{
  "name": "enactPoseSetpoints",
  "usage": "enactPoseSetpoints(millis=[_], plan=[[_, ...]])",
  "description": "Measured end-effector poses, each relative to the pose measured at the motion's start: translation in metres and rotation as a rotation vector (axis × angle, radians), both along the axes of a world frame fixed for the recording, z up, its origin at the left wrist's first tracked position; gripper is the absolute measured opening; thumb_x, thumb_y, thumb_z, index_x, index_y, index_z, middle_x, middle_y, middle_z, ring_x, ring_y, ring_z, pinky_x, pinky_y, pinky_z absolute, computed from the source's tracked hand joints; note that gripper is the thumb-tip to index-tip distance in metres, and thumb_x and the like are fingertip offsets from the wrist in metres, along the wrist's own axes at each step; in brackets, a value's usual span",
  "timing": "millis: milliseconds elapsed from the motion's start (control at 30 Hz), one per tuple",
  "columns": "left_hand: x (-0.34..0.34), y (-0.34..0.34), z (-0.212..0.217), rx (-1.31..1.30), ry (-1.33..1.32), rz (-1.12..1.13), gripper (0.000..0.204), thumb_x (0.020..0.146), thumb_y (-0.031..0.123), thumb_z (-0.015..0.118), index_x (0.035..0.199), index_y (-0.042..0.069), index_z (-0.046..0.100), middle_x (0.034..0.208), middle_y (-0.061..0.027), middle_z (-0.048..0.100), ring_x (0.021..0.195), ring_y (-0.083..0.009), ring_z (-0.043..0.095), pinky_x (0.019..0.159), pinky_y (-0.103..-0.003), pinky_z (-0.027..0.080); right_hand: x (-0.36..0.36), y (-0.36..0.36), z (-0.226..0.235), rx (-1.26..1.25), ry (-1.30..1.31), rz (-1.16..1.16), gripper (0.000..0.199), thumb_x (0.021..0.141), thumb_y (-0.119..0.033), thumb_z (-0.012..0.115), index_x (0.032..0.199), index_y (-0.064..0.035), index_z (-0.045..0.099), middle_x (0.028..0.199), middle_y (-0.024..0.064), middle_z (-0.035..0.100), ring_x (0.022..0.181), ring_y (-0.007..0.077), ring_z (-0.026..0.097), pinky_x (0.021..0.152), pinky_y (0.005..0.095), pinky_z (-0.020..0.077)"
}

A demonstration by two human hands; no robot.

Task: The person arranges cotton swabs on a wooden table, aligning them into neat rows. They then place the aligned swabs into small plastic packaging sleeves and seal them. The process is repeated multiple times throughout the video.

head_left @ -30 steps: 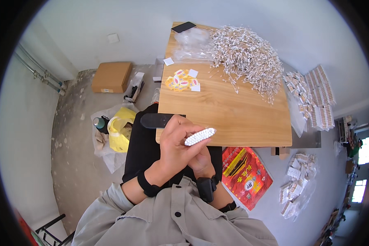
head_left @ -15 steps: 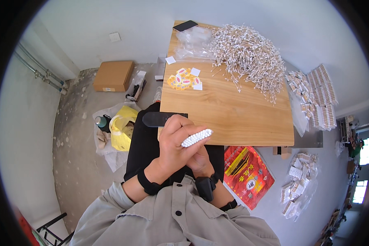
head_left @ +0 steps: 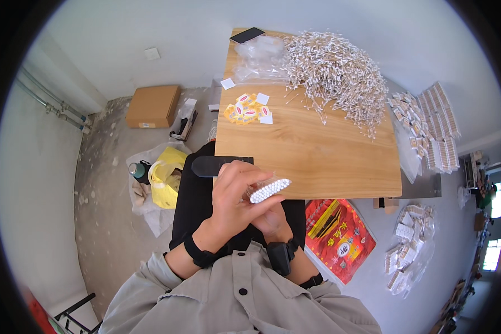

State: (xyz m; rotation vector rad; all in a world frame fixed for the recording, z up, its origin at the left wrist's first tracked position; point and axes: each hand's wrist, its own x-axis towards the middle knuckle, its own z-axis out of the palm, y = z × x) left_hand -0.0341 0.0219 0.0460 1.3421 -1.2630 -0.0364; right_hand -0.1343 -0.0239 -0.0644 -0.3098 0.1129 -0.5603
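A tightly packed bundle of cotton swabs (head_left: 270,191) is held over my lap, just off the near edge of the wooden table, its white tips facing outward. My left hand (head_left: 234,192) curls round it from the left, fingers over the top and thumb along the lower side. From below, my right hand (head_left: 270,220) closes on the same bundle; most of its fingers are hidden. Something clear, like plastic film, shows along the bundle's upper edge. Beyond, a big heap of loose cotton swabs (head_left: 337,75) covers the table's far right.
Yellow printed cards (head_left: 245,109) and clear plastic bags (head_left: 259,55) lie on the table (head_left: 317,161), with a phone (head_left: 247,35) at its far corner. A black flat piece (head_left: 214,166) juts from the left edge. Packed swab bundles (head_left: 438,125) are stacked right; a red bag (head_left: 339,239) lies below.
The left fingers have lifted and loosened slightly over the bundle. The bundle has turned a little, and its white tips now show lower and slightly farther right.
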Motion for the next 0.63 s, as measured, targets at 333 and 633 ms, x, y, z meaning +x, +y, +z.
enactPoseSetpoints(millis=[333, 633], plan=[[0.012, -0.005, 0.000, 0.015, -0.105, -0.046, 0.033, 0.064, 0.013, 0.088, 0.090, 0.006, 0.069, 0.081, -0.0071, 0.064, 0.075, -0.0241, 0.059, 0.070, -0.033, 0.044, 0.001, -0.009, -0.003, 0.026, 0.009, 0.034, 0.042, 0.096, -0.029, 0.064, 0.130, -0.0111, 0.048, 0.121, 0.0037, 0.059, 0.110, 0.0164, 0.059, 0.096, 0.0350, 0.0501], [0.048, 0.001, -0.130, 0.375, 0.350, -0.043, 0.047, 0.088, 0.045, 0.064, 0.110, 0.004, 0.062, 0.099, -0.0118, 0.057, 0.083, -0.0210, 0.058, 0.081, -0.033, 0.047, -0.102, -0.067, -0.032, -0.691, 0.885, 0.403, 0.034, 0.094, -0.025, 0.063, 0.122, -0.0087, 0.059, 0.076, -0.0058, 0.056, 0.052, 0.0021, 0.043, 0.043, 0.0178, 0.0327]])
